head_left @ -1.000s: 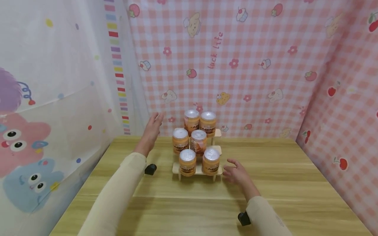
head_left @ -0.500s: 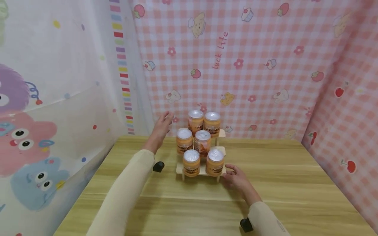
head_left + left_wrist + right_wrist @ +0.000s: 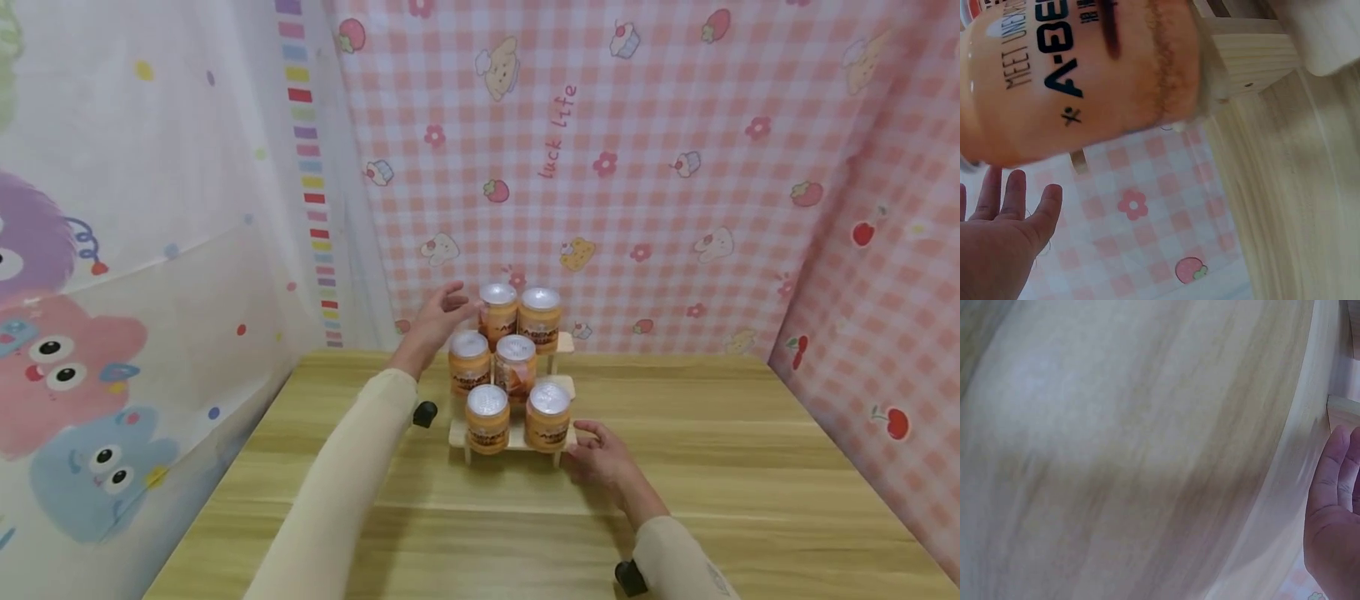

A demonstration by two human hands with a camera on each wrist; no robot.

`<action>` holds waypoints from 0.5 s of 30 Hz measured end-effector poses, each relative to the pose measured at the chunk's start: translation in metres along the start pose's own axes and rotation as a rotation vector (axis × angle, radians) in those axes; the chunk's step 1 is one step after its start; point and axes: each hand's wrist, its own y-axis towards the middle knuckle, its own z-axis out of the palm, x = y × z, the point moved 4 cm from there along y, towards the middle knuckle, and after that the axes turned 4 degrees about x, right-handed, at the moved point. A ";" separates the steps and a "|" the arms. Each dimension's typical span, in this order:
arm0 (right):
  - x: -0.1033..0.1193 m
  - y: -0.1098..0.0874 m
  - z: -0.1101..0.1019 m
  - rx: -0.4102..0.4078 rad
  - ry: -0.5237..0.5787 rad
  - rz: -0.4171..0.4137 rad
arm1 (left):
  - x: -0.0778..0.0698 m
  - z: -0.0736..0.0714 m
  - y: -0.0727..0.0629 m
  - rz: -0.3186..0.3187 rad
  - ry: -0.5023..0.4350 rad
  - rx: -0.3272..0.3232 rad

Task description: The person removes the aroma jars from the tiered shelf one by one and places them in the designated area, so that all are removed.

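Note:
A three-tiered wooden stand [image 3: 517, 440] bears orange-labelled cans with silver lids, two on each tier. My left hand [image 3: 437, 325] is at the left side of the top-left can [image 3: 498, 318], thumb toward the can and fingers spread. In the left wrist view an upright-labelled can [image 3: 1116, 75] lies close above the left hand [image 3: 997, 244], whose fingers are apart and hold nothing. My right hand [image 3: 606, 462] grips the right end of the bottom tier, beside the lower-right can [image 3: 548, 421]. The right wrist view shows only part of the right hand [image 3: 1335, 525]; its thumb is hidden.
The wood-grain table [image 3: 720, 500] extends around the stand. Behind it hangs a pink checked cloth [image 3: 660, 208], close to the top tier. A white cartoon-print sheet [image 3: 187, 275] lines the left, and more checked cloth the right. A black wrist-camera piece [image 3: 424, 414] sits by each wrist.
My left hand has moved right to the top-left can. My right hand has moved in to the stand's bottom right end. The cans keep their places; the head view has shifted slightly.

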 end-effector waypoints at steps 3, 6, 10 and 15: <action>-0.002 0.001 0.000 0.005 0.008 0.003 | -0.001 0.006 0.006 0.010 0.018 0.024; -0.003 0.001 -0.001 0.005 0.009 0.003 | -0.002 0.010 0.011 0.016 0.049 0.045; -0.003 0.001 -0.001 0.006 0.011 -0.002 | -0.002 0.015 0.018 0.025 0.057 0.067; -0.002 0.002 -0.002 -0.001 0.006 -0.005 | -0.004 0.018 0.023 0.040 0.088 0.082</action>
